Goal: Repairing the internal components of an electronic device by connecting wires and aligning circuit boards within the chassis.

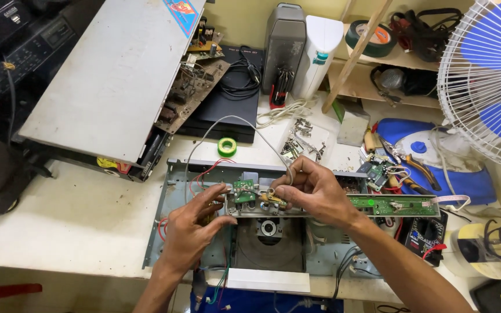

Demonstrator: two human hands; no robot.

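Two hands on disc-drive mechanism (262,203): left hand (195,223) pinches its edge; right hand (314,188) pinches grey wire (262,134). Support evenly, avoid tugging.

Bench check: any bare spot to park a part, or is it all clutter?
Bare tabletop left of the open chassis, below the tilted grey cover. Small gap around the green tape roll. Crowded: right side, with pliers, loose boards and fan; both hands fill the chassis middle.

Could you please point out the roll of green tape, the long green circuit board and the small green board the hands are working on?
Roll of green tape (227,146), head view, on its ring.
Long green circuit board (392,204), head view, mid-strip.
Small green board (243,188), head view, its face.
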